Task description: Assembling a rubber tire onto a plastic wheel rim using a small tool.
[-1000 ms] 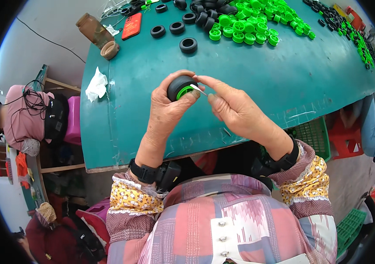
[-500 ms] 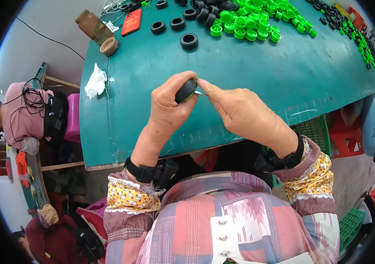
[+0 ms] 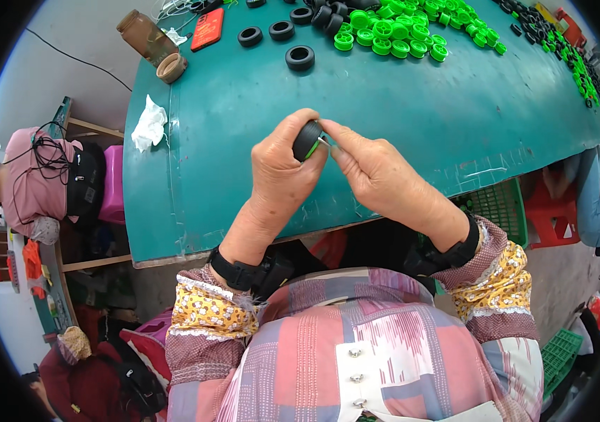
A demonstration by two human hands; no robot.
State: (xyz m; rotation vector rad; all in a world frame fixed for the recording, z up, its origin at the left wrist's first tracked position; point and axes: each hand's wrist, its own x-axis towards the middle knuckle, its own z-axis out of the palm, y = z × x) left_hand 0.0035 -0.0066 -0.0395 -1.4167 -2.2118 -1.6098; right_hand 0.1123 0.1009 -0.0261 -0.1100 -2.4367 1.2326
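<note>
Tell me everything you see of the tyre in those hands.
The tyre is black, rubbery-looking and round, with a bit of green wheel showing inside. It is tilted, over the green table, gripped by the left hand. The right hand holds a thin pale tool at its edge; exact contact is unclear.

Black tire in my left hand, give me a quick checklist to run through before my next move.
1. Left hand gripping the tire: ok, fingers and thumb are around it.
2. Green wheel inside the tire: ok, green shows at the edge.
3. Wheel seated evenly all round: cannot tell, most of it is hidden.
4. Thin pale tool at the tire's edge: ok, the right hand holds it there.
5. Nearest loose tire away from both hands: ok, it lies apart on the table.
</note>
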